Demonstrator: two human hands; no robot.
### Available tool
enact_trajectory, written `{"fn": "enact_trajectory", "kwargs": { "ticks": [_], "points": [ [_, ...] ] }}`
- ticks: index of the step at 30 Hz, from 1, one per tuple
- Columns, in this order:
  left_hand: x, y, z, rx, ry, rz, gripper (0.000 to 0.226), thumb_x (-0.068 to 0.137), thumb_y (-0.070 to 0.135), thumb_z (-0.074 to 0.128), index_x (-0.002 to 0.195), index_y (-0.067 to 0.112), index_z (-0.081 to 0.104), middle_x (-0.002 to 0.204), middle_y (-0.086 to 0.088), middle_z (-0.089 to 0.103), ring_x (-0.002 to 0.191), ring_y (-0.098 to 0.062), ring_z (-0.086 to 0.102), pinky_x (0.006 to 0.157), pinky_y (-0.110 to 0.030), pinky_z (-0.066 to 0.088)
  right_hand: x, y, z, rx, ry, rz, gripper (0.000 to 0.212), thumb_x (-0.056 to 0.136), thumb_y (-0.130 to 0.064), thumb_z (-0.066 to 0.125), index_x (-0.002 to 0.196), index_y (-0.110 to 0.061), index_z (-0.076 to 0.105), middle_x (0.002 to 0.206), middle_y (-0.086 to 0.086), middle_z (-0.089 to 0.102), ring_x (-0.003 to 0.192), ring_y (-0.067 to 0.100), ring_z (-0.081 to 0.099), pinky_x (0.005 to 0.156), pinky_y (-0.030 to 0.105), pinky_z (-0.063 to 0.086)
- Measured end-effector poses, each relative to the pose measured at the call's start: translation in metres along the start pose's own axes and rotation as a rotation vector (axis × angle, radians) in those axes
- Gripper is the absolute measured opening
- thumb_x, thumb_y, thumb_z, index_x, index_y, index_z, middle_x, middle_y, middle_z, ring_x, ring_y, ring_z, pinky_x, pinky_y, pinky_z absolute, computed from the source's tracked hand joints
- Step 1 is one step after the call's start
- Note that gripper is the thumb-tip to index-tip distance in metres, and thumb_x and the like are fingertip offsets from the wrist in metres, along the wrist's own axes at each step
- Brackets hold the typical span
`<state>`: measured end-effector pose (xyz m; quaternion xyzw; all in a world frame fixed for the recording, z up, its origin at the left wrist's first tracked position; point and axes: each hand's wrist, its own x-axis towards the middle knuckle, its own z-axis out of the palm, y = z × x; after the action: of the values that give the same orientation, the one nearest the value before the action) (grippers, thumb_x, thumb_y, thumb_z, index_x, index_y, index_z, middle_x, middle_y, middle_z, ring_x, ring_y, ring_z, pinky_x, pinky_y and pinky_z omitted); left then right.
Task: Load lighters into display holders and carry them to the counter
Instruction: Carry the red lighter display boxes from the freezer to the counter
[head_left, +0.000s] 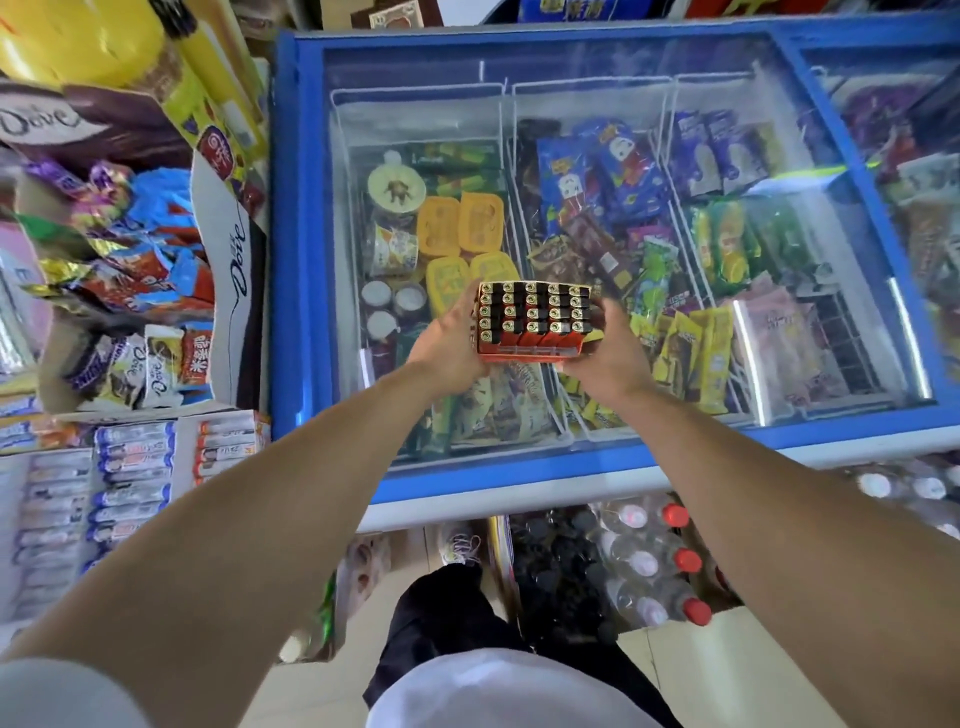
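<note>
A red display holder packed with several rows of lighters, black bodies with gold metal tops, is held in the air above the glass lid of a freezer. My left hand grips its left side, fingers curled round the edge. My right hand grips its right side and underside. The holder's bottom is hidden behind my fingers.
A blue-framed chest freezer with a sliding glass lid holds ice creams in wire baskets. Boxes of chocolate and candy stand on shelves at the left. Packs of bottled drinks sit on the floor below the freezer, beside my legs.
</note>
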<state>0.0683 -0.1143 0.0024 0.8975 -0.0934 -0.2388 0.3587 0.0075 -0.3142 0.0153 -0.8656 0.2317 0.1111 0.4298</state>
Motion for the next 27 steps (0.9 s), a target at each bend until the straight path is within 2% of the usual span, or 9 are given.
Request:
{"fn": "enact_trajectory", "kwargs": {
  "ticks": [1,3,6,10,14,16,19,23,27],
  "points": [
    [-0.005,-0.003,0.002,0.015,0.034,0.0,0.101,0.075,0.005,0.083,0.154,0.023,0.023,0.116,0.004,0.061,0.077,-0.007,0.062,0.054,-0.017,0.049,0.0,-0.001,0.0,-0.024,-0.023,-0.001,0.102,0.076,-0.012,0.085,0.154,-0.028,0.022,0.137,-0.003,0.059,0.111,0.017,0.063,0.101,0.04,0.046],
    [-0.017,-0.01,0.009,0.002,0.085,-0.002,0.088,0.075,0.014,0.085,0.147,0.021,0.034,0.123,0.004,0.06,0.09,-0.009,0.062,0.072,-0.025,0.058,0.0,-0.001,-0.001,-0.114,-0.105,0.007,0.104,0.076,-0.011,0.084,0.156,-0.032,0.02,0.126,-0.004,0.063,0.103,0.016,0.064,0.094,0.037,0.048],
    [-0.038,-0.022,0.019,0.002,0.117,0.011,0.079,0.075,0.02,0.085,0.14,0.019,0.04,0.128,0.003,0.056,0.109,-0.012,0.053,0.098,-0.034,0.049,0.0,-0.002,-0.001,-0.238,-0.181,0.013,0.098,0.077,-0.008,0.083,0.153,-0.028,0.024,0.109,-0.008,0.06,0.093,0.015,0.064,0.084,0.036,0.051],
    [-0.063,-0.037,0.036,0.038,0.14,-0.001,0.076,0.074,0.026,0.086,0.135,0.019,0.041,0.127,0.003,0.054,0.12,-0.016,0.048,0.108,-0.033,0.038,-0.01,0.004,0.012,-0.332,-0.182,-0.095,0.077,0.076,-0.01,0.084,0.137,-0.02,0.038,0.111,-0.001,0.063,0.096,0.017,0.063,0.079,0.03,0.047],
    [-0.079,-0.043,0.039,0.067,0.155,0.04,0.06,0.078,0.022,0.082,0.126,0.013,0.047,0.12,-0.003,0.057,0.114,-0.021,0.051,0.101,-0.031,0.04,-0.029,0.017,0.016,-0.32,-0.205,-0.151,0.078,0.071,-0.01,0.088,0.132,-0.024,0.042,0.109,-0.002,0.062,0.087,0.007,0.059,0.065,0.016,0.039],
    [-0.09,-0.044,0.036,0.048,0.128,0.047,0.05,0.08,0.017,0.079,0.121,0.012,0.05,0.116,-0.005,0.058,0.107,-0.023,0.055,0.091,-0.035,0.047,-0.041,0.023,0.016,-0.323,-0.223,-0.173,0.083,0.068,-0.011,0.09,0.133,-0.027,0.042,0.113,-0.001,0.06,0.09,0.011,0.059,0.067,0.02,0.041],
    [-0.112,-0.048,0.038,0.035,0.115,0.027,0.049,0.078,0.01,0.077,0.119,0.014,0.051,0.114,-0.004,0.06,0.099,-0.025,0.061,0.078,-0.035,0.05,-0.062,0.029,0.02,-0.371,-0.246,-0.206,0.081,0.072,-0.016,0.088,0.136,-0.027,0.041,0.112,-0.003,0.06,0.089,0.013,0.059,0.066,0.025,0.039],
    [-0.129,-0.047,0.044,0.006,0.146,-0.009,0.059,0.073,0.011,0.08,0.123,0.018,0.049,0.115,-0.001,0.062,0.099,-0.023,0.063,0.081,-0.033,0.052,-0.076,0.033,0.034,-0.315,-0.202,-0.222,0.08,0.073,-0.012,0.085,0.138,-0.023,0.039,0.108,-0.001,0.064,0.096,0.02,0.063,0.073,0.03,0.044],
    [-0.153,-0.047,0.042,-0.016,0.171,-0.021,0.062,0.07,0.013,0.082,0.123,0.017,0.051,0.108,0.0,0.067,0.099,-0.024,0.065,0.083,-0.037,0.055,-0.09,0.027,0.029,-0.387,-0.197,-0.319,0.072,0.067,-0.015,0.089,0.127,-0.018,0.05,0.096,-0.007,0.058,0.089,0.015,0.058,0.06,0.019,0.035]
  ]
}}
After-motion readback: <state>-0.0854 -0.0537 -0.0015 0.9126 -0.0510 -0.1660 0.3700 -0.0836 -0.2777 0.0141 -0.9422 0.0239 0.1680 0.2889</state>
